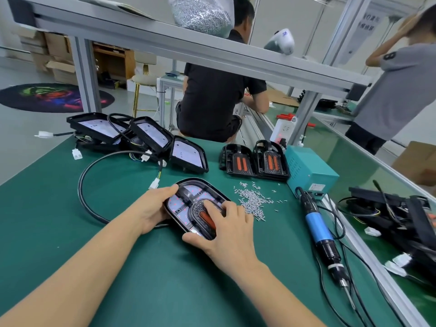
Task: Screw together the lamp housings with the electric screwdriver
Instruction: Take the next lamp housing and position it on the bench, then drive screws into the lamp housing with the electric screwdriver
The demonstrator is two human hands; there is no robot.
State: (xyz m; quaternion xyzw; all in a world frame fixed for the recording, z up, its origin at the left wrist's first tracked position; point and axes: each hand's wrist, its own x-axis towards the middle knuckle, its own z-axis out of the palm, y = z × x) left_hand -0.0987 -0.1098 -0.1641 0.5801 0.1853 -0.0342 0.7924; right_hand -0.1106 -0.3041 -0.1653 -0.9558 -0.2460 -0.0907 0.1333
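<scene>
Lamp housing (188, 204), mid-tabletop: left hand (151, 208) grips its left edge, right hand (226, 223) presses the inner black insert (203, 215) into place with fingers extended; loose screws (253, 200) and electric screwdriver (323, 234) lie untouched toward the right edge, so screwing seems not yet begun.

- We see a workbench with a green mat (146, 274).
- On it lies a lamp housing (186, 208), with loose screws (253, 200) just beside it.
- We find the electric screwdriver (324, 239) lying near a teal power box (309, 171).
- Further back sit stacked housings (144, 138) and two black inserts (254, 160).
</scene>
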